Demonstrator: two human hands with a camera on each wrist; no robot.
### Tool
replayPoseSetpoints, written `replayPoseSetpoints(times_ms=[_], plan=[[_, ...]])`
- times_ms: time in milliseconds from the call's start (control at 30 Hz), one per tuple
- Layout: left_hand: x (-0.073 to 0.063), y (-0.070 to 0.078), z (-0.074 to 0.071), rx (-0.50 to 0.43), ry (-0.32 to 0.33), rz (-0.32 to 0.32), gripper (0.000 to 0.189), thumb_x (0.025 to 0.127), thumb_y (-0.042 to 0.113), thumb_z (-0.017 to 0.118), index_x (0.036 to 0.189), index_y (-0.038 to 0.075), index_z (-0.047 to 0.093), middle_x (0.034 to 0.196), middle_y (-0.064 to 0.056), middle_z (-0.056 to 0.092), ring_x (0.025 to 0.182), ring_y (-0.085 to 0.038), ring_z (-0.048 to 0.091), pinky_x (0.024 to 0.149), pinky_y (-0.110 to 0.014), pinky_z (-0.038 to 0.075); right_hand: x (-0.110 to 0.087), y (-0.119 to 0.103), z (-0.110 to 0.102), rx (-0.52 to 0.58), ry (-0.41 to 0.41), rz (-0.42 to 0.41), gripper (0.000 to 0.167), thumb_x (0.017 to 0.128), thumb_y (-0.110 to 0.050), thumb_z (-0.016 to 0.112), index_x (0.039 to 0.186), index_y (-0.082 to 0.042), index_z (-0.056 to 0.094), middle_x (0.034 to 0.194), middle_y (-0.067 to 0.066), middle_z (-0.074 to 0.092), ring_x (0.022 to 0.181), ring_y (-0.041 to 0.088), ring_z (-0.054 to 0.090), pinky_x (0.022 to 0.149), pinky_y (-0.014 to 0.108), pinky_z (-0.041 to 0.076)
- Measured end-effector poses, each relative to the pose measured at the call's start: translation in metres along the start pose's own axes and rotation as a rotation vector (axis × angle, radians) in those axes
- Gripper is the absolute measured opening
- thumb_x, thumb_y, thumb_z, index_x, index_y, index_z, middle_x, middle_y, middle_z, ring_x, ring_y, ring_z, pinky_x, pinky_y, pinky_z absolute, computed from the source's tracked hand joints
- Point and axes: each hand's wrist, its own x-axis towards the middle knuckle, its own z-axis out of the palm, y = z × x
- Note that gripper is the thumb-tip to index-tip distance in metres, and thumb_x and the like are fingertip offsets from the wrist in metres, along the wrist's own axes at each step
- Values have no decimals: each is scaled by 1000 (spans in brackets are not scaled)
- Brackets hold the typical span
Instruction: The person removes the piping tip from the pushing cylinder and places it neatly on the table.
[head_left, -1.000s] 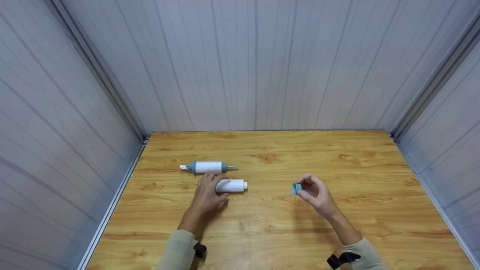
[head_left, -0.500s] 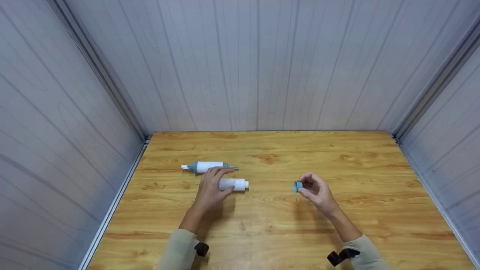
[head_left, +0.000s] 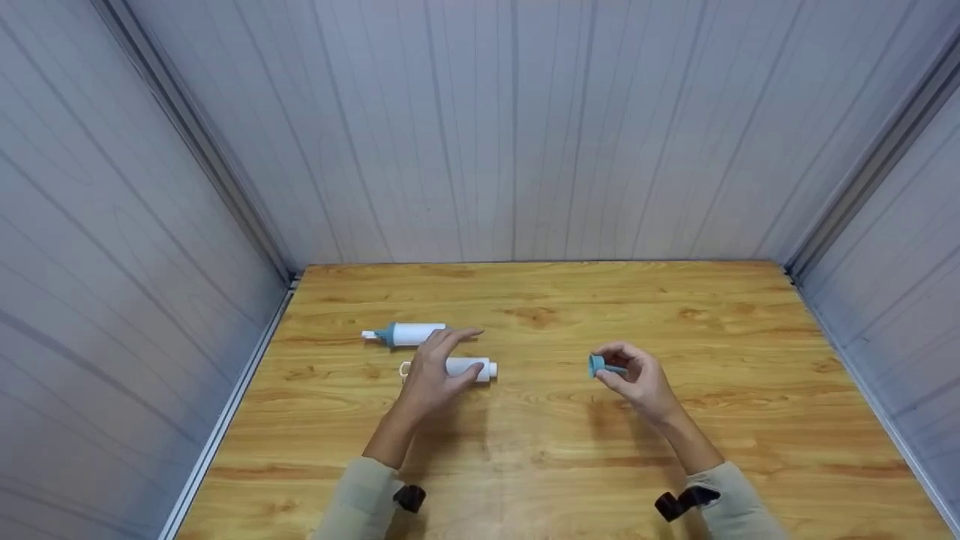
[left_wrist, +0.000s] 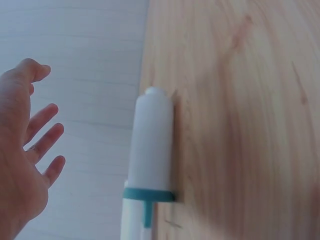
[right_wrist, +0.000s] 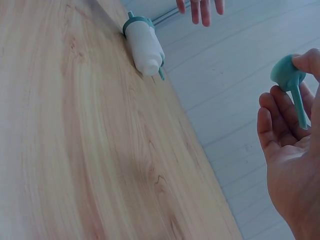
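My left hand (head_left: 435, 379) hovers over a white plastic tube (head_left: 484, 368) lying on the table, and its thumb and fingers spread apart above it. In the left wrist view, the left hand (left_wrist: 20, 155) is off to the side of the tube (left_wrist: 151, 142), which has a short narrow neck at one end and a teal collar at the other. To the right, my right hand (head_left: 643, 386) pinches a teal nozzle (head_left: 596, 365) between thumb and fingers, its wide cup facing left. The thin spout of the nozzle (right_wrist: 287, 72) points toward the palm in the right wrist view.
Behind the tube lies a similar white tube (head_left: 416, 334) with teal fittings, its right end hidden by the left hand. The wood-grain table (head_left: 525, 465) is enclosed by pale panel walls (head_left: 480, 135) at the back and both sides.
My left hand has come off the white tube, spreading its fingers and shifting slightly right, so the ring-like handle at the tube's left end shows. The right hand keeps the nozzle nearly in place.
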Motion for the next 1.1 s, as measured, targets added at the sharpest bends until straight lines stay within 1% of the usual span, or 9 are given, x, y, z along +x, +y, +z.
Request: replayPoseSetpoints(times_ms=[167, 233, 367, 467, 567, 733, 867, 967, 1100], plan=[[7, 10, 1, -30, -25, -22, 48, 98, 14, 87, 144, 12, 75, 132, -11, 81, 118, -34, 76, 108, -60, 61, 7, -1, 1, -12, -5, -13, 31, 100, 16, 68, 128, 27, 61, 118, -9, 76, 104, 6, 72, 86, 17, 63], [10, 14, 3, -45, -37, -40, 49, 99, 15, 87, 146, 14, 74, 137, -11, 80, 120, -33, 76, 102, -58, 64, 10, -2, 1, -13, -6, -21, 32, 101, 12, 71, 127, 27, 61, 119, -9, 76, 105, 8, 72, 88, 18, 63], [16, 22, 7, -69, -55, -40, 50, 100, 14, 86, 148, 13, 73, 141, -13, 79, 125, -35, 75, 105, -59, 63, 15, -2, 4, -9, -3, -30, 32, 98, 17, 70, 127, 28, 61, 120, -11, 76, 107, 5, 72, 91, 17, 63], [22, 27, 10, -69, -59, 6, 48, 101, 16, 85, 148, 12, 73, 141, -13, 79, 127, -35, 75, 107, -58, 63, 19, -1, 7, 1, -2, -39, 33, 96, 22, 66, 127, 29, 59, 121, -12, 76, 109, 1, 72, 93, 16, 63], [28, 32, 11, -77, -55, 49, 46, 102, 16, 85, 146, 12, 75, 140, -12, 80, 128, -34, 76, 108, -57, 63, 23, 0, 10, 11, -9, -49, 32, 96, 23, 66, 127, 30, 59, 122, -12, 76, 110, 1, 73, 94, 16, 63], [35, 37, 16, -100, -36, 104, 42, 101, 13, 85, 142, 13, 78, 135, -11, 83, 126, -33, 78, 107, -54, 65, 29, -1, 14, 13, -8, -49, 32, 96, 22, 67, 127, 29, 60, 122, -11, 77, 110, 1, 74, 94, 16, 63], [39, 38, 20, -119, -18, 155, 40, 100, 11, 86, 139, 9, 80, 131, -12, 84, 122, -32, 80, 104, -51, 66, 32, -1, 17, 10, -10, -46, 33, 96, 22, 68, 128, 29, 61, 123, -11, 77, 110, 2, 74, 94, 17, 63], [40, 40, 21, -136, -26, 176, 39, 101, 12, 86, 139, 8, 79, 131, -13, 84, 119, -31, 81, 104, -49, 67, 35, -2, 20, 5, -13, -55, 34, 96, 22, 68, 128, 28, 61, 124, -12, 77, 111, 2, 73, 94, 17, 63], [41, 42, 22, -155, -52, 168, 39, 102, 15, 85, 140, 8, 79, 132, -13, 84, 117, -30, 82, 106, -48, 66, 38, -3, 25, -7, -13, -78, 33, 95, 22, 68, 128, 27, 63, 125, -12, 77, 111, 2, 73, 94, 18, 64]])
